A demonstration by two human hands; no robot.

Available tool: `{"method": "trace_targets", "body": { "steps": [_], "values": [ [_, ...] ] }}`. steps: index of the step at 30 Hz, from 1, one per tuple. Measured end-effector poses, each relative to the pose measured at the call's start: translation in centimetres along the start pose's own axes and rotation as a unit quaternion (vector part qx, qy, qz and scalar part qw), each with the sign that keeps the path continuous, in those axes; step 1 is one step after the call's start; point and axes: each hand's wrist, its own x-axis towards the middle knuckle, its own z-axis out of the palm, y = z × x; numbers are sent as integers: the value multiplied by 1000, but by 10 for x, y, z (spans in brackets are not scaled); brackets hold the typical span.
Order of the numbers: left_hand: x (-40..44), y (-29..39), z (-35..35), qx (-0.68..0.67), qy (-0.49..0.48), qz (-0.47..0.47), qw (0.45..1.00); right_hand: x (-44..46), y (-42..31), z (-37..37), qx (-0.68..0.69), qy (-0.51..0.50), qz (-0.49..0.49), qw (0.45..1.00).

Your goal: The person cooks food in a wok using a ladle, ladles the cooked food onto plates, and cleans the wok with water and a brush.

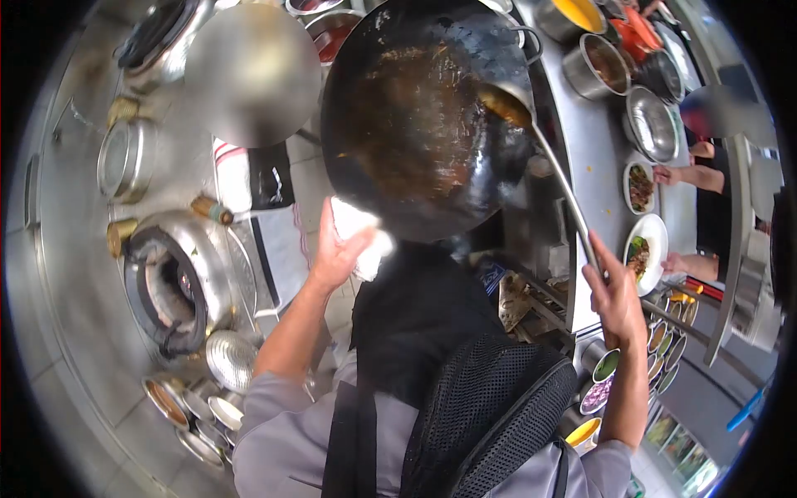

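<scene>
A large black wok [415, 124] with a brown, wet-looking inside fills the upper middle of the view. My left hand [336, 253] grips a white cloth [357, 232] against the wok's near left rim. On the right, my right hand [614, 299] is closed round the long handle of a metal ladle [506, 106]. The ladle's bowl lies over the right part of the wok, with brown liquid in it.
A burner [170, 286] stands at the left, with a perforated strainer [232, 359] below it. Steel pots [596, 66] line the right counter. A co-worker's hands [677, 264] are at two plates of food [656, 241]. Several small containers sit lower right.
</scene>
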Motion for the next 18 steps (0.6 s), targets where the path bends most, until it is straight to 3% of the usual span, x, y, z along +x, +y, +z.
{"method": "trace_targets", "body": {
  "steps": [6,14,18],
  "values": [
    [-30,-14,-21,178,51,-11,983,41,-12,13,44,-118,-1,992],
    [-46,-25,-5,66,113,-83,988,20,-6,38,287,-299,176,893],
    [-55,-57,1,1,172,-112,979,8,4,50,405,-335,183,831]
  ]
}}
